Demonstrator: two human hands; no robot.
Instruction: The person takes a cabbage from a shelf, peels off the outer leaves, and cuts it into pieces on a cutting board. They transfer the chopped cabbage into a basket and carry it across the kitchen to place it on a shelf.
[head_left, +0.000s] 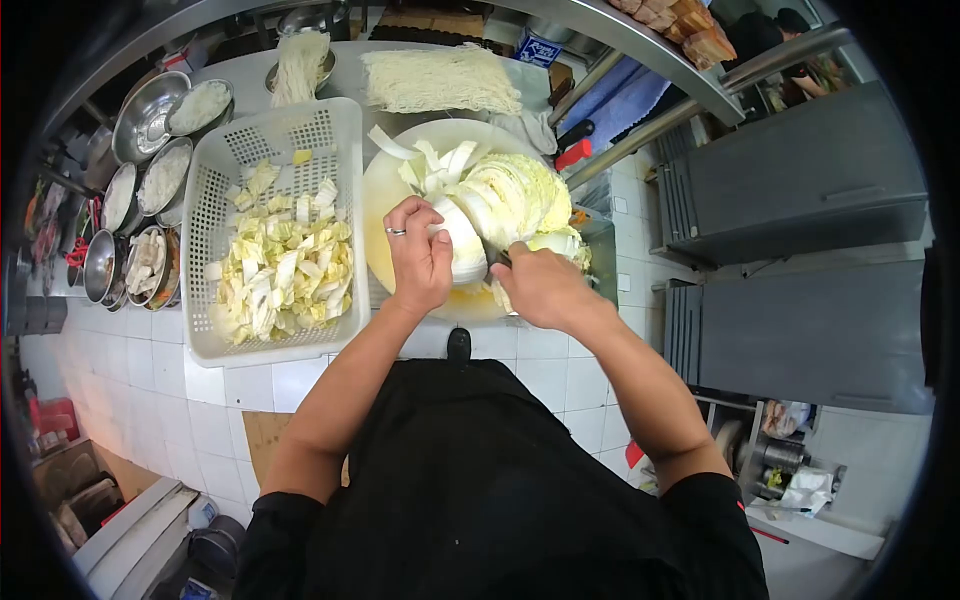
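Note:
A large napa cabbage [515, 200], sliced into sections, lies on a round pale cutting board [378, 190]. My left hand [418, 252], with a ring on one finger, presses its curled fingers on the white base piece at the near left. My right hand [548, 288] is closed around a knife [494, 262] at the near side of the cabbage; the hand and cabbage hide most of the blade. Loose cut strips [440, 165] rest at the board's far left. Left of the board, a white perforated basket [205, 200] holds chopped cabbage [285, 270].
Behind the board lies a mat of pale noodles [440, 80], with a bowl of noodles [300, 68] beside it. Metal bowls [145, 115] of ingredients line the left. A metal rail [700, 115] and grey cabinets [800, 185] stand right. Another person [790, 50] is at far upper right.

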